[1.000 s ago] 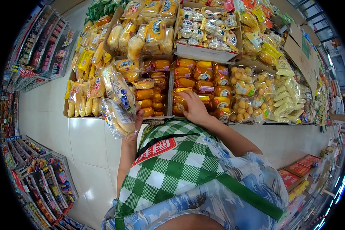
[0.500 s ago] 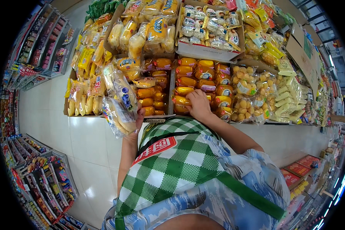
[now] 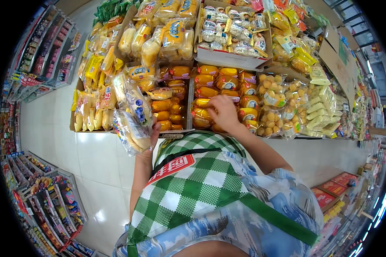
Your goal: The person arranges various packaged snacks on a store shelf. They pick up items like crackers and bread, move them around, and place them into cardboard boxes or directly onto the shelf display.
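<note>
1. Along the front edge of the display shelf, the left hand is raised with its grip clenched around a bundle of clear-wrapped bread packs, which stand upright and fan out above the fingers.
2. Those packs are held just in front of the shelf's left boxes, overlapping the yellow cake packs behind them.
3. Further right along that edge, the right hand reaches into the cardboard box of orange-wrapped buns. Its fingers curl down onto a bun in the near rows; whether the grip has closed on one cannot be told, since the back of the hand hides the fingertips.
4. A second box of orange-wrapped buns lies just left of it, between the two hands.
5. Bags of small round yellow cakes sit just right of the right hand.
6. A white box of small wrapped pastries stands on the tier behind.
7. A green checked apron fills the lower middle of the view.
</note>
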Demonstrator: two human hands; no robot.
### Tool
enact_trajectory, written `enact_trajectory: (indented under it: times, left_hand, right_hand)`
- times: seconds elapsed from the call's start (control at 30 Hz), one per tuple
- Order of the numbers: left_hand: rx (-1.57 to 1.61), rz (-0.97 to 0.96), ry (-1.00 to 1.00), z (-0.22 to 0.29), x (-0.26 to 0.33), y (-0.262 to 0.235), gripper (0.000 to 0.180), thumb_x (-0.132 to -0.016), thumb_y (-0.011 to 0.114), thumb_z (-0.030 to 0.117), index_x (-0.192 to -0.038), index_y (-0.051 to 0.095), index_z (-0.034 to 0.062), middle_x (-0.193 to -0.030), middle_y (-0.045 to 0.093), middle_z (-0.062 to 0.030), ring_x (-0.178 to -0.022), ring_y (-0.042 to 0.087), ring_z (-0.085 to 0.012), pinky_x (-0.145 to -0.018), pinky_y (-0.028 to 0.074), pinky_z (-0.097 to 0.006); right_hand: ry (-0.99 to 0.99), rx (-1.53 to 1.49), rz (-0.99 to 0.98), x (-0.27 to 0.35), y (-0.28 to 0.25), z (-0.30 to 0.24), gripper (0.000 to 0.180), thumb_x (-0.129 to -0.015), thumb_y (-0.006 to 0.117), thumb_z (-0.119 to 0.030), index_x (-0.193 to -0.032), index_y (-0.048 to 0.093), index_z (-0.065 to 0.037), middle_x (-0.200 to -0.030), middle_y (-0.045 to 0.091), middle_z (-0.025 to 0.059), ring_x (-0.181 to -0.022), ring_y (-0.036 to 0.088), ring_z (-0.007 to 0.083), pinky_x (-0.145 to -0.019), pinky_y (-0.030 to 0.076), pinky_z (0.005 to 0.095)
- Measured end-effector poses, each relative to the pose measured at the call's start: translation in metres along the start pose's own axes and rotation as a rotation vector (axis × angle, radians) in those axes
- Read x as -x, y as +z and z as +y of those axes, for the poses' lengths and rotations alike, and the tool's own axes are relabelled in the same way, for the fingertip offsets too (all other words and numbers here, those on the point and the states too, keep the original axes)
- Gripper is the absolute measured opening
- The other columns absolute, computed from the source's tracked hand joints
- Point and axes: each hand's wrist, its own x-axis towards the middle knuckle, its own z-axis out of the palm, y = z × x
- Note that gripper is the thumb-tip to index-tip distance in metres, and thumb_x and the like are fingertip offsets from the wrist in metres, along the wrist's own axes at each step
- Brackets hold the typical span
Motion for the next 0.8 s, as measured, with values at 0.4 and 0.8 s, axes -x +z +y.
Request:
enact_trajectory:
  times: [0.4, 0.8]
  left_hand:
    - [0.031, -0.014, -0.002, 0.000, -0.006, -0.007, 0.040, -0.080, 0.059, 0.037, -0.112, 0.056, 0.0119, -0.093, 0.057, -0.0016, -0.070, 0.037, -0.0141, -0.062, 0.033, -0.026]
    - [0.033, -0.085, 0.025, -0.003, -0.005, -0.005, 0.066, -0.067, 0.065, 0.053, -0.117, 0.054, 0.0115, -0.099, 0.058, -0.0051, -0.073, 0.038, -0.0156, -0.063, 0.034, -0.026]
  right_hand:
    - [0.092, 0.357, -0.118, -0.028, -0.020, 0.048, 0.028, -0.066, 0.074, -0.012, -0.093, 0.066, -0.011, -0.093, 0.059, 0.0061, -0.097, 0.052, 0.0265, -0.084, 0.041, 0.0396]
    - [0.620, -0.809, 0.476, -0.012, -0.051, 0.063, 0.014, -0.081, 0.065, -0.007, -0.094, 0.062, -0.003, -0.075, 0.059, 0.0066, -0.068, 0.059, 0.0138, -0.058, 0.046, 0.0240]
